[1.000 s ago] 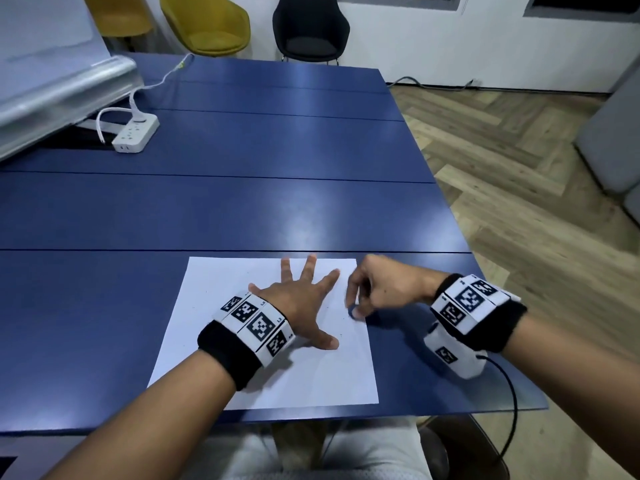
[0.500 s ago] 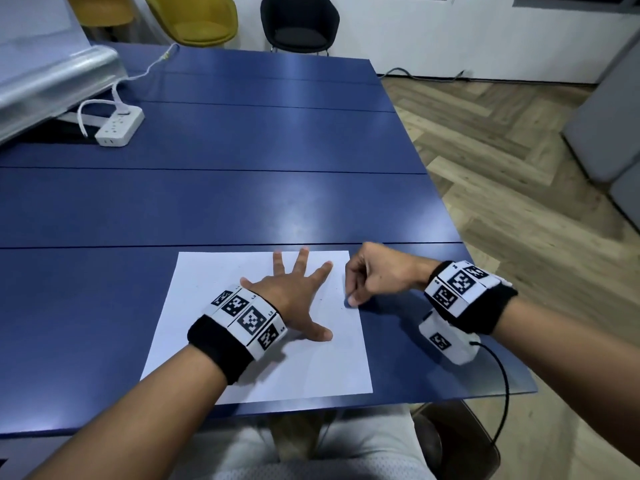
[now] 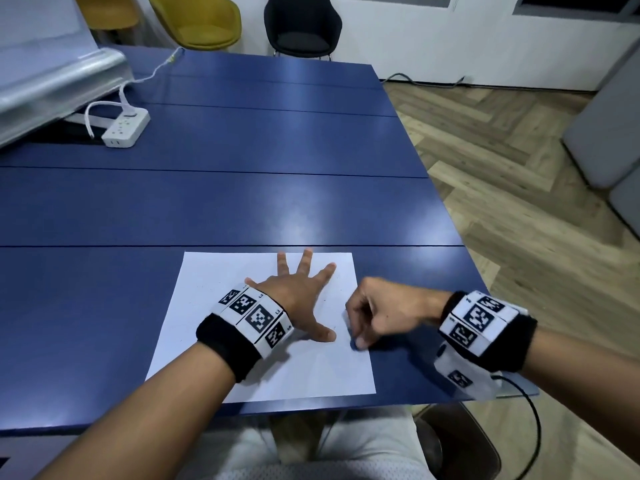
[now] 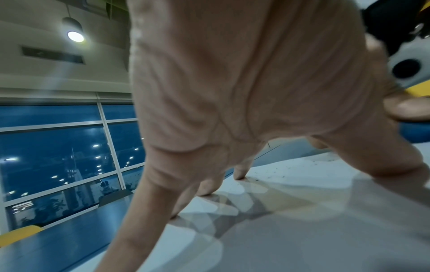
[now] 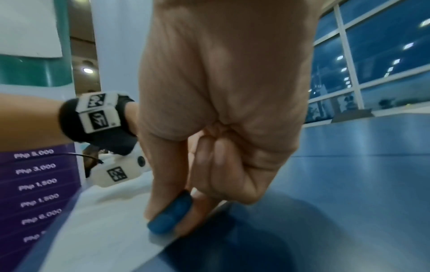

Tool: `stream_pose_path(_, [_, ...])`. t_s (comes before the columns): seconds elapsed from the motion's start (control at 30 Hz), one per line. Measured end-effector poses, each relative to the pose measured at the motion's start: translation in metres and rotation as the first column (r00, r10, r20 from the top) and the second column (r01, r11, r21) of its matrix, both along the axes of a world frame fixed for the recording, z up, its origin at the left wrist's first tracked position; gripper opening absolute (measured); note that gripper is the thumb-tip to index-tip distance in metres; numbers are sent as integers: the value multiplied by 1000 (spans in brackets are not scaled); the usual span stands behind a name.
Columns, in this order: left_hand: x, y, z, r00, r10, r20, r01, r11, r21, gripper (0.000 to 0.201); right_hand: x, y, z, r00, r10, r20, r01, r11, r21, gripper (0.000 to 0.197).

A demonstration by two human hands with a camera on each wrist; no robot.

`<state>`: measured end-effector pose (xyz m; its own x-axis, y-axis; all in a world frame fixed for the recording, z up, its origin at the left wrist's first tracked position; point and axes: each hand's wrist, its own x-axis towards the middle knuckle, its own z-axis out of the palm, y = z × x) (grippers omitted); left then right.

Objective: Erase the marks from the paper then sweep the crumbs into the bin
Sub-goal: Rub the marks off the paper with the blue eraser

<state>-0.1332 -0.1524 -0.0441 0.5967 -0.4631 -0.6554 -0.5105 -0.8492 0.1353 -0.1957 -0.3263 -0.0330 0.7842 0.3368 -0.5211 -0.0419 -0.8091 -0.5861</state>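
Paper (image 3: pixel 214 306): one white sheet, flat on the blue table (image 3: pixel 242 209), long axis running from the near edge toward the far side; its near short edge lies just inside the table's near edge.
Paper, right edge: close to the table's right edge, a strip of bare blue between them.
Open room: broad bare table beyond and left of the sheet; wooden floor (image 3: pixel 519 168) off the right edge.
Eraser (image 5: pixel 171 215): one, blue, its lower end on the paper just inside the right edge, its long axis tilted up into the hand.
Right hand (image 3: pixel 384 311): fingers (image 5: pixel 160 184) curled, thumb and forefinger pinching the eraser (other fingers tucked under).
Left hand (image 3: pixel 294 292): flat on the paper's upper middle, fingers (image 4: pixel 239 171) spread and pointing away from the person, tips pressing the sheet.
Crumbs (image 4: pixel 277 171): dark specks scattered on the paper beyond the left fingertips (too fine to count).
Wristbands: two, one per wrist, black with marker tiles.
Power strip (image 3: pixel 126 129): one, white, far left of the table, well apart from the paper.
Chairs: three beyond the far edge, two yellow, one black (image 3: pixel 301 26).
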Motion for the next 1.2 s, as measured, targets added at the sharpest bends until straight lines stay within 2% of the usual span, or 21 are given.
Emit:
stream_pose_path(0.07, [1,0,0,1000,-2,7,2,1000,-1,124,0,2,0,999,37,31,-35,999,-39,16])
stream_pose_path(0.13, [1,0,-1,1000,-3,4,3,1000,6,124,6,-3,-1,986,-65,156,72,997,-35,11])
stream_pose_path(0.2, [2,0,-1,1000,-1,5,1,1000,7,125,4,-5,-3,969,-134,207,137,991,-2,12])
stream_pose_path(0.33, [1,1,-1,1000,-6,14,6,1000,-1,128,-20,3,-2,997,11,71,-11,1000,-2,12])
stream_pose_path(0.37, [1,1,-3,1000,-14,19,14,1000,3,132,-19,3,-1,997,19,76,-18,1000,-13,12])
stream_pose_path(0.47, [0,2,-9,999,-34,41,33,999,14,146,-6,-3,-2,974,-106,198,117,992,-45,15])
stream_pose_path(0.53, [-1,2,-11,998,-33,53,33,999,4,149,-12,-2,-4,961,-153,231,162,987,-20,14])
stream_pose_path(0.67, [-2,4,-12,997,-38,60,39,999,-6,149,-39,12,-1,998,12,64,-15,999,40,14])
stream_pose_path(0.73, [-2,4,-12,997,-38,69,38,999,-5,149,-28,13,3,996,24,84,-26,1000,12,12])
stream_pose_path(0.87, [-1,3,-9,997,-41,61,41,999,7,148,23,5,5,959,-97,268,130,986,-108,17])
stream_pose_path(0.97, [-1,2,-8,998,-41,56,40,999,18,148,42,1,2,925,-178,335,223,970,-101,15])
stream_pose_path(1.07, [-1,2,-10,998,-35,60,35,999,2,149,23,4,-1,942,-179,282,198,979,-40,15])
stream_pose_path(1.2, [-3,3,-11,997,-39,67,39,999,-3,149,-22,14,-1,998,-16,55,16,1000,4,14])
